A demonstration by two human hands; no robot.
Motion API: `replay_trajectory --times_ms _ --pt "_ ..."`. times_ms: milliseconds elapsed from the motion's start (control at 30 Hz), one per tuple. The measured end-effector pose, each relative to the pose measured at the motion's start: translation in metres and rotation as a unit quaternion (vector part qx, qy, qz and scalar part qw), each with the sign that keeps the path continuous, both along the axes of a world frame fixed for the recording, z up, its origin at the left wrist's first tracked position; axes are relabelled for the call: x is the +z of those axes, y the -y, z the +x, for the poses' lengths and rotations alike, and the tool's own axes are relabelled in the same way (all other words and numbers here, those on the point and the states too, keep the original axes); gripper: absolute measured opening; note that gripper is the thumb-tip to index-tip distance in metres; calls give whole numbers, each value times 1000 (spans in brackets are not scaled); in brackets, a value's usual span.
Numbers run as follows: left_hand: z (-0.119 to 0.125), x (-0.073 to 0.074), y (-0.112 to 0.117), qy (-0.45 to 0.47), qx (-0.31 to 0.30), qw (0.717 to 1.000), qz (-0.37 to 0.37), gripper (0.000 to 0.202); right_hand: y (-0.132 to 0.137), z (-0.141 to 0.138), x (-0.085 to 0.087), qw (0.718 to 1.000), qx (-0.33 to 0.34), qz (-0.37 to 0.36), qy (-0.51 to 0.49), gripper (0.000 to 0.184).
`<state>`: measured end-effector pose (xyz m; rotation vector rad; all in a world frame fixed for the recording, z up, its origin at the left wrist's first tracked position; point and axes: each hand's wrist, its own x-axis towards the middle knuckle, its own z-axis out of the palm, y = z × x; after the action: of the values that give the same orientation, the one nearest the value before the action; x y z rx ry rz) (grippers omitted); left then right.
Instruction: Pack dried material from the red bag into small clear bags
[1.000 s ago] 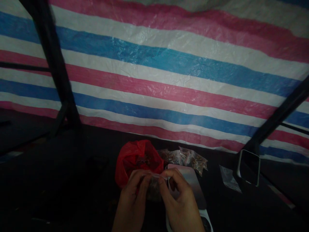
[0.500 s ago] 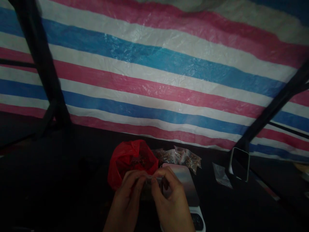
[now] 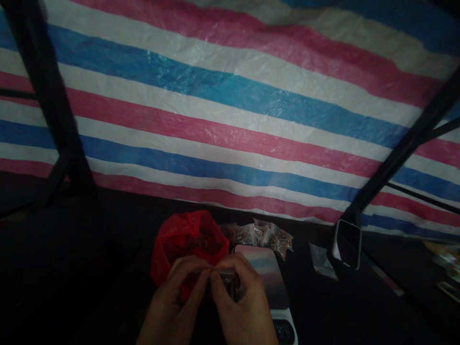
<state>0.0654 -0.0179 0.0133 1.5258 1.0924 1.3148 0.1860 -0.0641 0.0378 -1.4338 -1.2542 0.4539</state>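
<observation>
Red-, blue- and white-striped woven plastic tarpaulin walls a dim room behind a dark desk. Left hand and right hand, grips pressed together, pinch a small clear plastic pouch over the desk, beside a crumpled red plastic bag and a silver-topped scale.

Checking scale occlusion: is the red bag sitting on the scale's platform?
No. The red bag lies on the dark surface left of the scale, whose platform shows bare beside the right hand.
</observation>
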Motion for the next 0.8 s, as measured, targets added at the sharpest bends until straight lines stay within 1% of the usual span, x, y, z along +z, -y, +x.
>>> replay_trajectory --times_ms 100,167,200,233,267,333,400,433,467,500,567,633,667,733,800 --pt "2 -5 1 -4 -27 999 18 25 4 2 3 1000 8 7 3 17" --pt "4 -10 2 -9 -46 999 12 27 8 16 11 1000 5 12 17 18" --pt "4 -12 1 -11 -46 999 4 30 9 28 18 999 -11 16 29 19" --pt "4 -15 0 -13 -41 999 -3 35 9 43 25 998 -39 22 42 20" --pt "4 -18 -1 -16 -32 999 -8 42 8 61 33 994 -84 35 60 23" --pt "2 -23 -5 -24 -15 1000 -7 54 0 97 48 976 -176 42 118 24" --pt "-1 -27 -10 -27 -1 1000 0 58 -14 125 57 936 -277 11 217 26" --pt "-2 -28 -12 -25 8 1000 -1 59 -23 133 58 925 -295 -1 239 27" --pt "-4 -28 -15 -21 17 1000 -4 60 -31 138 58 918 -298 -16 259 27" --pt "-5 -28 -16 -20 23 1000 -6 61 -40 140 55 917 -286 -34 276 26" --pt "-7 -26 -19 -22 29 999 -8 62 -52 141 50 921 -232 -75 305 28" --pt "-9 -23 -20 -24 39 999 -6 63 -56 149 48 918 -184 -117 332 36" --pt "-9 -22 -21 -27 45 999 -4 63 -54 157 50 912 -175 -138 344 40" --pt "-11 -23 -21 -34 62 997 6 63 -42 182 58 892 -183 -185 370 44" --pt "-13 -25 -21 -47 72 996 21 60 -24 212 66 861 -195 -250 398 36"
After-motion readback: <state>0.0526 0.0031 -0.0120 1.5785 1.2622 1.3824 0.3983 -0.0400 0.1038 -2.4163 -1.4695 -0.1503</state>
